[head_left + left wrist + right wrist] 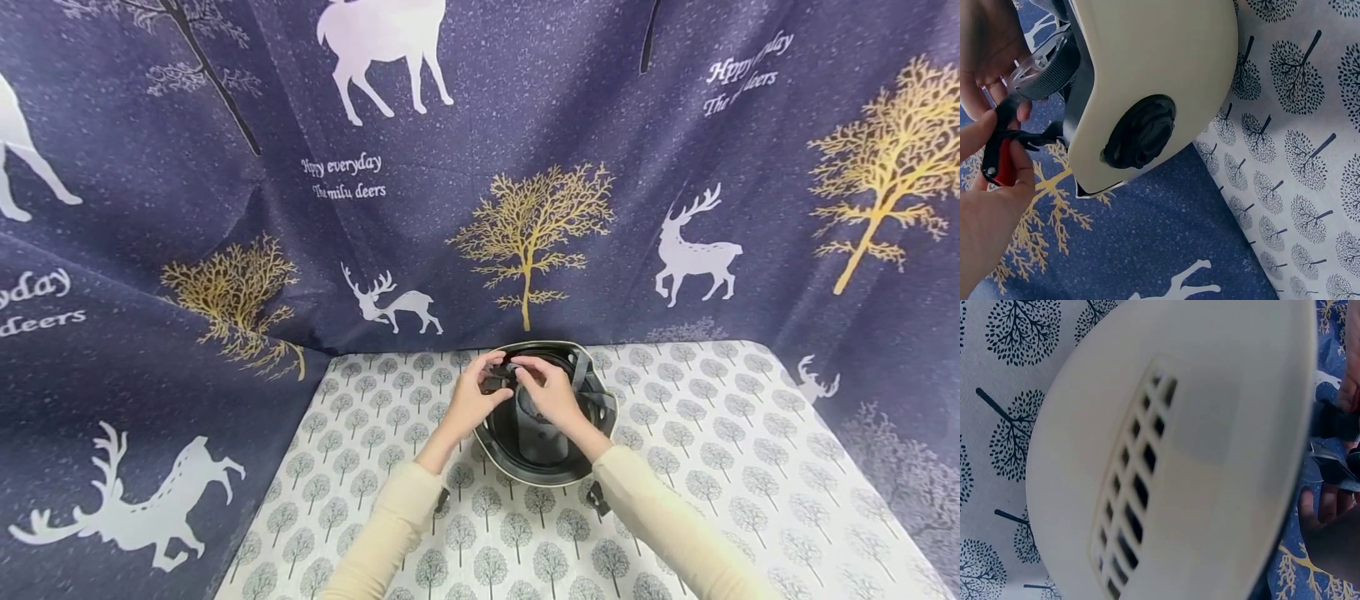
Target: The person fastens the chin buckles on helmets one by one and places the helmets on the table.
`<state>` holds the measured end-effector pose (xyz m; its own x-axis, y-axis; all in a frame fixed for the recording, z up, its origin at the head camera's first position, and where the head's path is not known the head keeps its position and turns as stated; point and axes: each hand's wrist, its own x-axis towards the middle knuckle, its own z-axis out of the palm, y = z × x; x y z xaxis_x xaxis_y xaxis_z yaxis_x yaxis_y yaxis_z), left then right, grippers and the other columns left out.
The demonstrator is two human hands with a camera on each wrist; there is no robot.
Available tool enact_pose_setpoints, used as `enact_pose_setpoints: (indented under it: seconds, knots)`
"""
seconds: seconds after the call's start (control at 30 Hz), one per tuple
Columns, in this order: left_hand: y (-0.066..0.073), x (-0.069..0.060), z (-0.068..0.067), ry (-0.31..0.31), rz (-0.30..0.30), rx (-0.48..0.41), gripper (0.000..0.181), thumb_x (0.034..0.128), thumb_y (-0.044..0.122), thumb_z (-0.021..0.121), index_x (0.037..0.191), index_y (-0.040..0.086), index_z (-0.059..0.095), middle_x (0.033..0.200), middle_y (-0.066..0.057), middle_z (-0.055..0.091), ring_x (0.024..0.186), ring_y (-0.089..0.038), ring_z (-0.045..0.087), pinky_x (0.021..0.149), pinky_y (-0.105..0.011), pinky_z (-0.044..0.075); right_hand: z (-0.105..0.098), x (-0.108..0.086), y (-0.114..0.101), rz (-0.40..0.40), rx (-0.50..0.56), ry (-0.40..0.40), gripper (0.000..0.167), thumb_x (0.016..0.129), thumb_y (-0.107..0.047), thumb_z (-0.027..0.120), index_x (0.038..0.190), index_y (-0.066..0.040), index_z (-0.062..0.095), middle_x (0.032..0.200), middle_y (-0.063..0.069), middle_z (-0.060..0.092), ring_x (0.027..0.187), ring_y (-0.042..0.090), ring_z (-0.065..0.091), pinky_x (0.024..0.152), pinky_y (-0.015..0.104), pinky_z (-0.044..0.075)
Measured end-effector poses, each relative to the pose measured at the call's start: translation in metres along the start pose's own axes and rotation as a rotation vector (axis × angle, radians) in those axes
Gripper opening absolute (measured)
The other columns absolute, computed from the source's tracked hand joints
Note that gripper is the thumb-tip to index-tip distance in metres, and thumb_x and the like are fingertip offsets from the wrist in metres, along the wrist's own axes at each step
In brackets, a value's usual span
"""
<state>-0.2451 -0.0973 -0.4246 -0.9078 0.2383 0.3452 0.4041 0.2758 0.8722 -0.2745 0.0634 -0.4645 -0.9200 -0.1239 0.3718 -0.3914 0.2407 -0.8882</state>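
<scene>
An upturned cream safety helmet rests on the table with its black inner lining showing. Both hands are over its far left part. The left hand grips a red and black buckle, thumb on its red side. Close beside it, the right hand pinches a black chin strap. Near the fingers is a clear plastic piece with a ribbed black band. A round black knob sits on the helmet's side. The right wrist view shows the slotted vent, while the right fingers are partly cut off.
The tabletop cloth has a grey tree print. Behind it hangs a dark blue cloth with white deer and golden trees. Small black parts show at the helmet's near side, beside the right sleeve.
</scene>
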Motion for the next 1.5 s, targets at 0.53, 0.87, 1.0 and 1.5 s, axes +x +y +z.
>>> enact_pose_setpoints:
  seconds: [0.53,0.87,1.0,1.5]
  knots:
    - [-0.007,0.002,0.007,0.186,0.049,-0.027,0.021,0.0811,0.001,0.075,0.099,-0.008,0.071,0.095,-0.026,0.069,0.065,-0.012,0.048,0.059,-0.013,0.038,-0.02,-0.008,-0.038,0.073,0.098,-0.031,0.024,0.097,-0.004,0.056,0.112,0.014,0.064,0.107,0.031,0.067,0.072,-0.006,0.06,0.07,0.014,0.052]
    - [-0.005,0.003,0.007,0.211,0.026,-0.052,0.016,0.0832,0.001,0.073,0.095,-0.009,0.071,0.096,-0.026,0.07,0.072,-0.004,0.053,0.066,-0.013,0.042,-0.02,-0.009,-0.033,0.06,0.097,-0.119,0.028,0.094,-0.003,0.061,0.119,0.011,0.061,0.104,0.032,0.065,0.076,-0.003,0.06,0.07,0.013,0.05]
    - [-0.011,0.006,0.007,0.213,-0.005,-0.086,0.018,0.0825,0.0,0.074,0.098,-0.01,0.07,0.1,-0.028,0.069,0.071,-0.006,0.05,0.065,-0.013,0.04,-0.018,-0.008,-0.026,0.041,0.096,-0.154,0.033,0.09,-0.001,0.065,0.121,0.01,0.06,0.107,0.03,0.065,0.081,-0.002,0.061,0.074,0.013,0.051]
    - [-0.032,0.01,0.006,0.188,-0.077,-0.212,0.035,0.0831,-0.007,0.07,0.117,-0.011,0.064,0.118,-0.029,0.066,0.092,0.004,0.062,0.081,-0.009,0.05,-0.009,-0.002,0.007,-0.002,0.087,-0.101,0.024,0.091,-0.01,0.068,0.111,0.001,0.065,0.103,0.022,0.068,0.079,-0.004,0.059,0.07,0.014,0.051]
